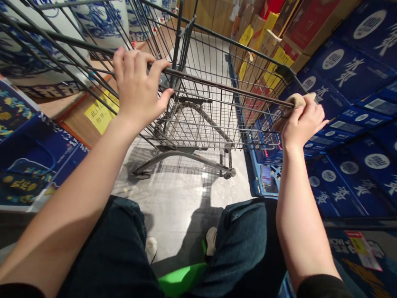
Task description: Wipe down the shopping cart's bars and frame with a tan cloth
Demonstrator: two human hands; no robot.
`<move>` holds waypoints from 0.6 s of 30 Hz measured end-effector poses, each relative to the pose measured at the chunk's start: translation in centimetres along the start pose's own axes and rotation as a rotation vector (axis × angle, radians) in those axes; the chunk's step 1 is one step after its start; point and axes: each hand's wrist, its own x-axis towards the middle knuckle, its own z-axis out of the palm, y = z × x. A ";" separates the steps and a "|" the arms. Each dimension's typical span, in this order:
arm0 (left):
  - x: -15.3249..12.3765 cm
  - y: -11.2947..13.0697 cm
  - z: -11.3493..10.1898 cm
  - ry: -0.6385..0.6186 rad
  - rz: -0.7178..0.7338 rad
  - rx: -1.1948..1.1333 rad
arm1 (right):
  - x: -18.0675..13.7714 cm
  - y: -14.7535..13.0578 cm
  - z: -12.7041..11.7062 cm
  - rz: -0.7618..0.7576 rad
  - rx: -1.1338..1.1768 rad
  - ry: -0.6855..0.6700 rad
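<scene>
A dark wire shopping cart (227, 87) stands in front of me, with its near top bar running across between my hands. My left hand (139, 82) is closed over that bar, fingers curled across it and thumb stretched to the side. My right hand (304, 118) grips a beige cloth (297, 101), which wraps the bar near its right end. Part of the cloth hangs below and is hidden behind the fingers. Inside the cart basket, the wire mesh shows the floor through it.
Stacked blue cartons (373, 154) rise close on the right, on a blue pallet (258, 175). Large blue-and-white jars (96, 8) line the left, with a blue printed box (21, 162) nearer me. Something green and smooth (182, 278) lies between my legs. A wooden counter (210, 9) stands beyond.
</scene>
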 end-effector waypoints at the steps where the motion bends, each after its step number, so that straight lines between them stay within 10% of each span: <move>1: 0.0 0.0 0.0 -0.015 -0.006 -0.018 | -0.2 -0.1 0.1 0.004 -0.002 0.005; 9: 0.0 0.0 -0.2 -0.037 -0.015 -0.075 | -2.9 -5.9 -0.3 -0.378 0.000 -0.209; 18: 0.1 0.4 -0.3 0.012 -0.033 -0.141 | -0.4 0.1 1.2 -0.042 -0.020 0.044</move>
